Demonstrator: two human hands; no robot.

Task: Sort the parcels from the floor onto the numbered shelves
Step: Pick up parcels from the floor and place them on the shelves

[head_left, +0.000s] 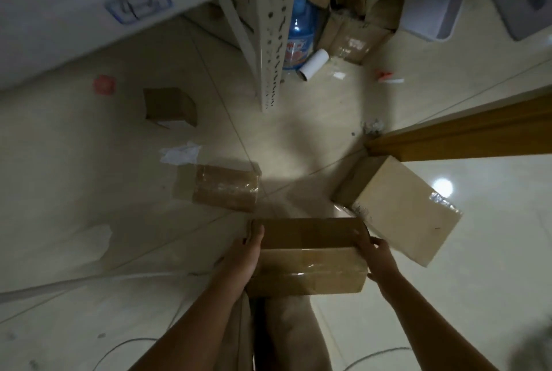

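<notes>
- The left hand (pixel 245 254) lies flat against the left end of the held parcel (pixel 310 254), with the fingers straight and pointing forward.
- The right hand (pixel 378 257) holds the right end of it, and the fingers bend around the edge.
- Both forearms reach forward and down, and the brown carton sits between the palms, above the floor (pixel 298 137).
- Clear tape runs on the carton; I can read no writing on it.
- A taped parcel (pixel 227 188) lies on the floor ahead of the left hand, and a pale larger parcel (pixel 400 209) lies just beside the right hand.
- A small box (pixel 168 106) is far ahead to the left.
- Far ahead stands the shelf post (pixel 273 30); the blue-framed label (pixel 139 3) to its left is too blurred to read.
- The blue water bottle (pixel 298 27) behind the post has a label that is also not readable.
</notes>
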